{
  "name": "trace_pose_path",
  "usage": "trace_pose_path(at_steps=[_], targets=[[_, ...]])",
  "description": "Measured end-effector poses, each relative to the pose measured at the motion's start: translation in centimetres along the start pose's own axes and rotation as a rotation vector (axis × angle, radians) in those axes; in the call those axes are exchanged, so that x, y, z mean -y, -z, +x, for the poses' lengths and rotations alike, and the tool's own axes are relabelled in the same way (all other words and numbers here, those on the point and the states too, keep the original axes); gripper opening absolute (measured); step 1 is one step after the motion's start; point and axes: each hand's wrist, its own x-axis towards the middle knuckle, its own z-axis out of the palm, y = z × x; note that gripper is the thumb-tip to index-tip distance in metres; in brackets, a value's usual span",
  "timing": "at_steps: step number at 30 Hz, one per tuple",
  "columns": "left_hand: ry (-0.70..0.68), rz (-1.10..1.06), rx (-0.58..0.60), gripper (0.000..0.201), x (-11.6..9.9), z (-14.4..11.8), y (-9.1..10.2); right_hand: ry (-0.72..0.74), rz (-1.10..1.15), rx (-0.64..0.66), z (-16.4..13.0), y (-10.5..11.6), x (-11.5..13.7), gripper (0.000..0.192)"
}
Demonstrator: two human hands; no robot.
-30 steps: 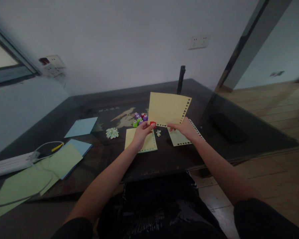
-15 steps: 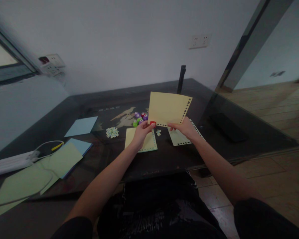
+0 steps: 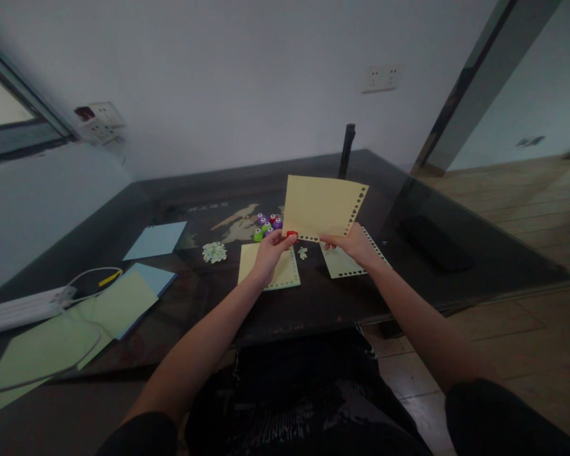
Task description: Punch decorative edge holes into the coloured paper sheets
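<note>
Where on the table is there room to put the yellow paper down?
Bare dark table lies along the near edge, below the two punched sheets. More lies right, between the punched sheet and the black slab. The punches and paper bits crowd the middle.

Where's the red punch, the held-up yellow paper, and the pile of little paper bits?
Red punch (image 3: pixel 291 235), head view, on its red top by the left thumb.
Yellow paper (image 3: pixel 319 207), head view, middle of the sheet.
Paper bits (image 3: pixel 213 253), head view, middle of the pile.
</note>
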Motion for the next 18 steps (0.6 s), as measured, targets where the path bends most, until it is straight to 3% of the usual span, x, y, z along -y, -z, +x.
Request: trace_pose_path(at_steps=[18], targets=[[-0.052, -0.07, 0.01, 0.025, 0.35, 0.13, 0.01, 0.029, 0.04, -0.008, -0.02, -0.2, -0.26, 0.021]])
